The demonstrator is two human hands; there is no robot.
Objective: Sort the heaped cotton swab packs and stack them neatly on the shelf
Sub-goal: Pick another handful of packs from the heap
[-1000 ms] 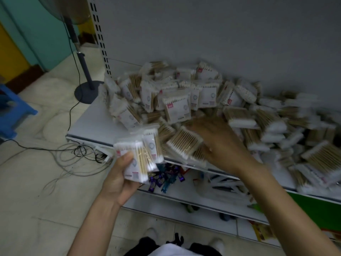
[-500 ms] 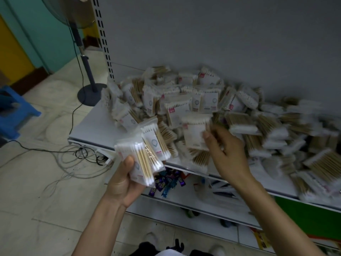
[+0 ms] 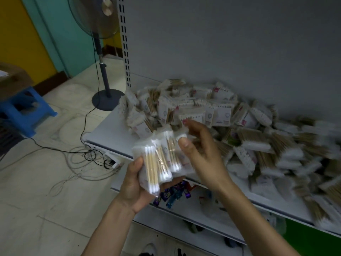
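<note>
The bundle of swab packs (image 3: 160, 161) is held just in front of the heap (image 3: 230, 126), swabs nearly upright; the left hand (image 3: 136, 187) curls its fingers (image 3: 137, 163) round the bottom; the right hand (image 3: 201, 156), nearer the heap, pinches the right edge; the heap lies on the shelf (image 3: 107, 126).
</note>
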